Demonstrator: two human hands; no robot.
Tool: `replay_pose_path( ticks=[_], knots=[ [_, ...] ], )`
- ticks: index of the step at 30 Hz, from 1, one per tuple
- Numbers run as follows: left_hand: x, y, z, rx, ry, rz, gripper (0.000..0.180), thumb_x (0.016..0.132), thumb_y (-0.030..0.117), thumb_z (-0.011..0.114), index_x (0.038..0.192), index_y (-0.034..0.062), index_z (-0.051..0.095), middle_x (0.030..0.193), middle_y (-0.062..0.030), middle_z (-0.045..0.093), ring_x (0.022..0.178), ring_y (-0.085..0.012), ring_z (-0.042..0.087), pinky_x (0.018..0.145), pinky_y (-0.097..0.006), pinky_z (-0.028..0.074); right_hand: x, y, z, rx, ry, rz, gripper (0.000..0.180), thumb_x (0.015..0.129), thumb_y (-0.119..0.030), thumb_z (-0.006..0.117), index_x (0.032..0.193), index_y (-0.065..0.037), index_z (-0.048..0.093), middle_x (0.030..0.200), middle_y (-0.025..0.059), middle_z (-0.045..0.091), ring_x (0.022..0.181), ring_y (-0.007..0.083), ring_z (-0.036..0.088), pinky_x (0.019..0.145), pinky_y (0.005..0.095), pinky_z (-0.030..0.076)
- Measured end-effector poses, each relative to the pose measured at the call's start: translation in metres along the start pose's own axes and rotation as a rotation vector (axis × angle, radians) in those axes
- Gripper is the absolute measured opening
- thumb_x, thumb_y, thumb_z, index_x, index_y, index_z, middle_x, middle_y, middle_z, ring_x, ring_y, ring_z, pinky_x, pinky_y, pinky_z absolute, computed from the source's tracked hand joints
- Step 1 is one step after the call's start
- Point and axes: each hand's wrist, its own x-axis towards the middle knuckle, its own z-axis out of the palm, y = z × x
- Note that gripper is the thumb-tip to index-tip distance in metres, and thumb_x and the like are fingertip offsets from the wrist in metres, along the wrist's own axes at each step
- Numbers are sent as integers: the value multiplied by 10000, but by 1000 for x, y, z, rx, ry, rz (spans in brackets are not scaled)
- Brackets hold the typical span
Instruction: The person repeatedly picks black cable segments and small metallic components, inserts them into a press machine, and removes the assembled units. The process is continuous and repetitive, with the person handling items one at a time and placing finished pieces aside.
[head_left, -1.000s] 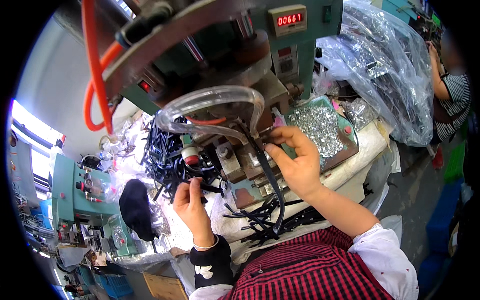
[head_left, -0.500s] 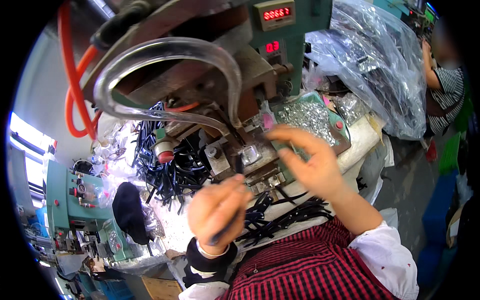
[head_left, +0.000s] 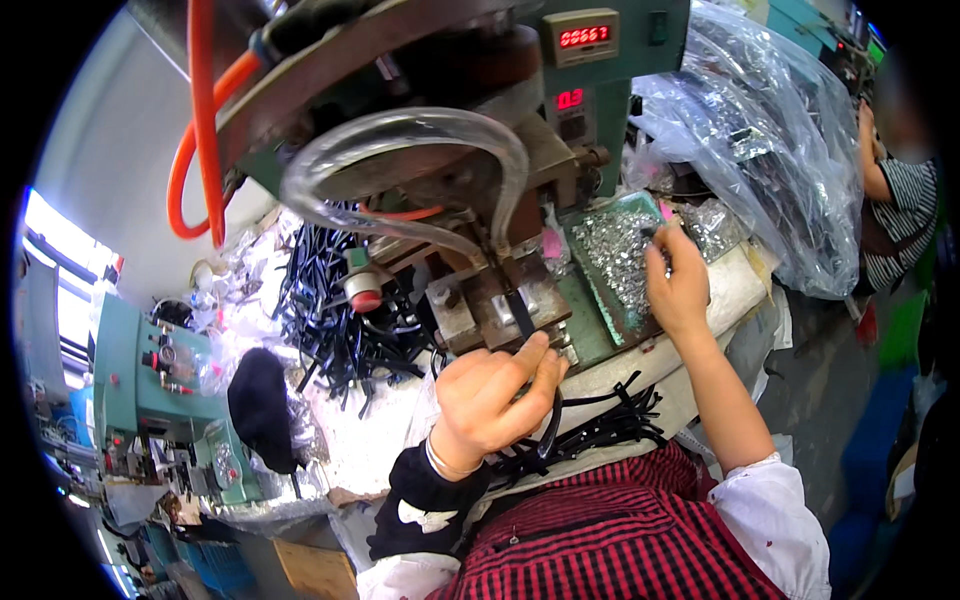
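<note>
nearest, loose black straps [head_left: 625,415] lay on the counter [head_left: 360,440], probably for easy reach. the left hand [head_left: 490,405] was pinched closed on one black strap [head_left: 520,315], which ran onto the metal fixture [head_left: 495,335], perhaps to keep it straight. the right hand [head_left: 682,285], its fingers curled, was over the tray [head_left: 598,305] of silver pieces [head_left: 615,260]; whether it gripped one, i could not tell.

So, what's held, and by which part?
Left hand: flat black strap, pinched just below the stretch on the metal block. Right hand: at small silvery metal pieces; hold cannot be told.
</note>
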Motion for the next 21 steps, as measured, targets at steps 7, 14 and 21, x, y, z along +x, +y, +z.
replay_pose_path(
  ticks=[7,14,21],
  knots=[
    [-10,26,-6,-65,-14,-316,223,720,-23,802,922,33,728,1031,-185,740,685,-213,678,565,-296,516,47,23,22,-308,-96,3,97,911,-126,555,878,-35,560,856,183,640,831,425,615,729,501,481],
    [-91,24,-67,221,284,-672,249,769,-105,736,997,-7,716,1039,-178,726,738,-227,666,678,-288,539,9,-7,21,-105,-18,-78,80,861,-136,676,870,-58,695,833,144,698,787,343,675,699,423,513],
    [-82,-39,-94,369,-141,-703,149,762,-49,728,878,45,733,884,-94,669,862,-273,629,765,-358,502,22,-16,22,344,-10,203,127,923,-112,707,997,-13,735,835,43,720,789,109,653,744,250,493]
  ],
)
